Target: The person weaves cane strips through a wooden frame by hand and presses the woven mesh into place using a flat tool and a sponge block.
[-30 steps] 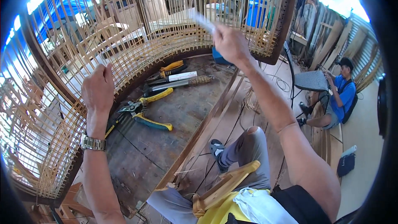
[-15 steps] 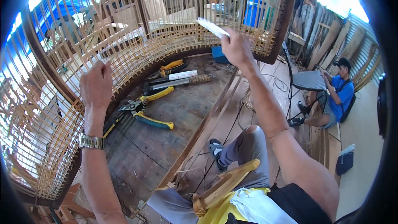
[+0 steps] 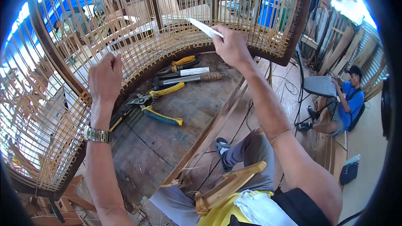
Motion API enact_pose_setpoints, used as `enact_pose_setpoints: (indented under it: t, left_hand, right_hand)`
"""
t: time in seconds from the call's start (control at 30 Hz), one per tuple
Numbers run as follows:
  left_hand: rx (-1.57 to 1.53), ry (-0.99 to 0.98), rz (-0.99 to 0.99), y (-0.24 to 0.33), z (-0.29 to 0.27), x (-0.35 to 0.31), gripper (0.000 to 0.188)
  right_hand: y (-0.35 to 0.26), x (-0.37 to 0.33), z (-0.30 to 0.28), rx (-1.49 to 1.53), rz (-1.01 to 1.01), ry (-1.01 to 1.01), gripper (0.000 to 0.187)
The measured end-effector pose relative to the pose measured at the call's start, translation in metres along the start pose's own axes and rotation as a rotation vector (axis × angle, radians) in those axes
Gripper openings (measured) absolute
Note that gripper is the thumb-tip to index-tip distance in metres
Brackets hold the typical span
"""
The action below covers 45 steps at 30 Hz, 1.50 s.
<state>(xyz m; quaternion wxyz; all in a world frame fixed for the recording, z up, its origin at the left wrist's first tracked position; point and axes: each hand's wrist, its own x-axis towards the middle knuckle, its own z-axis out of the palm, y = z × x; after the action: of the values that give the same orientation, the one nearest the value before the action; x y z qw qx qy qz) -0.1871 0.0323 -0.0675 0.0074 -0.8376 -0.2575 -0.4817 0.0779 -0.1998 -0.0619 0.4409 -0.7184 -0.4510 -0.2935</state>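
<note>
A curved frame of dark wood (image 3: 157, 4), strung with thin upright rods and woven with pale cane strips (image 3: 163, 39), stands across the table. My left hand (image 3: 105, 77) is closed in a pinch against the weave on the left; whatever is between its fingers is too small to make out. In my right hand (image 3: 232, 46) is a flat white strip-like tool with a tapered end (image 3: 203, 28), its tip pointing up and left in front of the woven band. Pruning shears (image 3: 157, 104) with yellow and green handles lie open on the table between my arms.
On the wooden table (image 3: 167, 142) near the frame's base lie orange-handled pliers (image 3: 184, 62), a white-handled tool (image 3: 194, 71) and a metal-and-cork rod (image 3: 197, 78). At the right sits a person in a blue shirt (image 3: 351, 100), holding a woven grey panel (image 3: 320, 86). Coiled wire (image 3: 289, 87) lies on the floor.
My right hand and the white tool have moved left along the woven band. My left hand stays at about the same place on the weave. The whole view has shifted slightly.
</note>
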Motion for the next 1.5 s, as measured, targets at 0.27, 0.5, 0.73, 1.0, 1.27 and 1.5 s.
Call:
enact_pose_setpoints:
  t: [0.27, 0.5, 0.73, 1.0, 1.27, 1.5]
  left_hand:
    - [0.038, 0.017, 0.022, -0.004, 0.002, -0.001, 0.035]
    - [0.027, 0.024, 0.036, -0.003, 0.002, -0.001, 0.036]
    - [0.063, -0.038, -0.009, 0.003, -0.004, -0.001, 0.03]
    - [0.106, -0.012, 0.017, 0.001, 0.0, -0.004, 0.03]
    - [0.089, 0.091, 0.087, 0.003, 0.004, -0.007, 0.032]
    - [0.064, 0.071, 0.053, 0.001, 0.005, -0.008, 0.034]
  right_hand:
    - [-0.001, -0.006, 0.003, 0.04, -0.091, -0.009, 0.025]
    - [-0.01, -0.009, 0.002, 0.062, -0.141, -0.063, 0.025]
    - [-0.012, -0.013, 0.009, 0.137, -0.156, -0.07, 0.022]
    - [-0.014, -0.023, 0.016, 0.162, -0.071, 0.022, 0.027]
    - [0.006, -0.033, 0.034, 0.141, -0.142, 0.247, 0.023]
    - [0.028, -0.033, 0.026, 0.004, -0.132, 0.218, 0.024]
